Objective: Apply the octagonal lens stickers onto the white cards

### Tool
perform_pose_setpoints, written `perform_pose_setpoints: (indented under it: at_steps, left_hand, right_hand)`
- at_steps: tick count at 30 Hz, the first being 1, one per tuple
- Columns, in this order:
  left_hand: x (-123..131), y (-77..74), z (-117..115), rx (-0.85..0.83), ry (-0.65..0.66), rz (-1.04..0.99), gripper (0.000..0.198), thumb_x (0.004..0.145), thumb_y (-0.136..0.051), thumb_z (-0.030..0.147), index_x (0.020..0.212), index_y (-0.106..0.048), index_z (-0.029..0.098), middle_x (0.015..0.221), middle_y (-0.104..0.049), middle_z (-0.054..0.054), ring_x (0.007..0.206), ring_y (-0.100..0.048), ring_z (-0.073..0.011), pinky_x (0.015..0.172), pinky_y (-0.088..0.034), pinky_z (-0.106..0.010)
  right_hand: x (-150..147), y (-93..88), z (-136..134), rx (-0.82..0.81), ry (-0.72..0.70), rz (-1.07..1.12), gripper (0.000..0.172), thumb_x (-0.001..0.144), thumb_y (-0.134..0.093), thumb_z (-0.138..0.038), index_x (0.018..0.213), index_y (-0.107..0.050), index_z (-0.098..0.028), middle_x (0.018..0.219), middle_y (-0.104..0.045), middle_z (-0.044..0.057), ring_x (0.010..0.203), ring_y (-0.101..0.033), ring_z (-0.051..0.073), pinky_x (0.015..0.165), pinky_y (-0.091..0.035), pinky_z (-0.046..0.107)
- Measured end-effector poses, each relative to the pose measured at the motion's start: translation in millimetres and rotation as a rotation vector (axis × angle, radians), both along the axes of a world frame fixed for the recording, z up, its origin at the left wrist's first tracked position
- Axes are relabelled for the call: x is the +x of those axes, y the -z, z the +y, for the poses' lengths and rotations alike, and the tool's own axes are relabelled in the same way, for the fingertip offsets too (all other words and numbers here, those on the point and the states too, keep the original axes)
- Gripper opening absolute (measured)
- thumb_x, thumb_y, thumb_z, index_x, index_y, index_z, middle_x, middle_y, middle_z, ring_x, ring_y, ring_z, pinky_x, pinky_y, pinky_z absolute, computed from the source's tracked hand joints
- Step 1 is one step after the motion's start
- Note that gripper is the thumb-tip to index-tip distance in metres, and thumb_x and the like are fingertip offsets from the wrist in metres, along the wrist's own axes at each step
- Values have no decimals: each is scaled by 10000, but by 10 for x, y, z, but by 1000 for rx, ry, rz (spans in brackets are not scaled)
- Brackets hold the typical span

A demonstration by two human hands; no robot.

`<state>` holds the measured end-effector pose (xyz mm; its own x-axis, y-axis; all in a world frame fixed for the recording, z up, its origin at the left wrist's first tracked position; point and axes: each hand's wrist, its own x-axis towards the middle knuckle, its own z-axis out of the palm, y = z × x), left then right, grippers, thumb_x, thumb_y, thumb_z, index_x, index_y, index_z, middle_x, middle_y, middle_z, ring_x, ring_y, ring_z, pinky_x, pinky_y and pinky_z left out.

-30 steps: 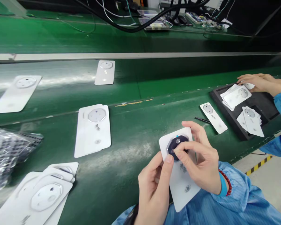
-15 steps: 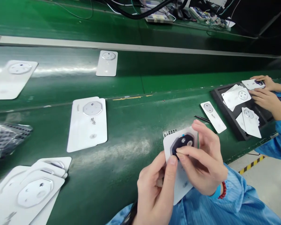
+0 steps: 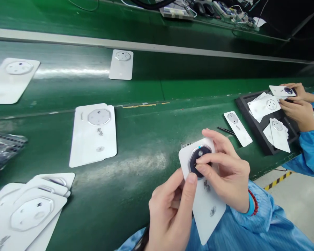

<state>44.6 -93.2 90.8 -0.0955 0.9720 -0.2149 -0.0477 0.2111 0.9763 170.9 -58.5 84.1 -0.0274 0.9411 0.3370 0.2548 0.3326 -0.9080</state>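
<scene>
A white panel with a dark octagonal part near its top is held tilted over the bench edge. My left hand grips its left edge, thumb on the front beside the octagon. My right hand has thumb and forefinger pinched together on the dark octagon; whatever lies between those fingertips is too small to make out. Its other fingers reach around the panel's upper right edge. Just behind the panel's top, a small sheet of black dots lies on the green bench, partly hidden.
White panels lie at left in a near stack, a middle stack and singly farther back. A dotted plastic bag is at far left. At right, another person's hands hold a panel over a black tray.
The view has shifted slightly. The held panel has turned, and its lower part shows more. My right fingertips now cover more of the octagon. The other person's panel has tilted.
</scene>
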Motion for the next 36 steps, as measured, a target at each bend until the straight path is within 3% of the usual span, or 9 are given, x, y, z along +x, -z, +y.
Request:
perform_pose_setpoints:
  at_steps: [5,10,16,19,23,27,31,36]
  left_hand:
    - [3,-3,-8,-2,-23,-30,231,880,-598,345,790,-747,195,511,-496,23,436,-388,-81,369,-346,-146]
    - [3,0,13,-22,-30,-57,252,865,-613,363,731,-739,191,506,-462,24,446,-361,-81,375,-327,-157]
    - [32,-28,3,-1,-43,-2,234,840,-631,350,699,-731,192,479,-427,32,419,-336,-77,356,-296,-169]
    - [63,-44,-12,-36,-119,-7,227,837,-635,344,696,-726,190,470,-403,38,408,-314,-72,345,-264,-173]
    - [53,-23,-9,-44,-127,-68,240,821,-659,365,675,-729,188,469,-394,36,422,-301,-72,356,-265,-178]
    - [-4,40,-11,-94,-51,-181,266,813,-670,440,760,-764,197,483,-468,20,420,-355,-83,358,-321,-177]
    - [-35,77,-22,-134,-57,-248,284,789,-694,477,812,-779,207,519,-553,5,426,-425,-91,376,-374,-181]
    - [-13,52,22,-36,-103,-108,197,789,-699,367,737,-765,189,503,-590,-1,417,-444,-95,370,-383,-177]
  right_hand:
    - [42,-49,33,-192,-84,52,168,788,-732,-111,886,-710,-246,1366,-562,29,1291,-525,243,1020,-501,385]
    - [67,-96,72,-311,-206,147,168,819,-690,-100,900,-681,-247,1297,-614,22,1259,-554,211,1038,-490,376]
    - [29,-157,43,-293,-191,178,210,793,-673,-40,880,-661,-231,1254,-621,19,1143,-628,186,976,-512,328]
    - [17,-163,39,-285,-165,177,192,793,-670,-41,839,-649,-225,1206,-641,19,1111,-635,182,903,-525,303]
    - [42,-136,61,-362,-234,239,157,824,-675,-93,881,-650,-237,1202,-651,13,1106,-628,175,920,-502,308]
    - [79,-146,61,-415,-316,328,146,908,-594,-133,973,-650,-251,1271,-627,14,1097,-635,161,906,-503,300]
    - [86,-192,27,-428,-355,385,163,951,-542,-145,1005,-651,-254,1300,-618,12,1115,-632,156,937,-498,301]
    - [66,-211,-4,-397,-365,386,211,960,-510,-108,1030,-643,-255,1292,-630,7,1129,-628,139,950,-504,284]
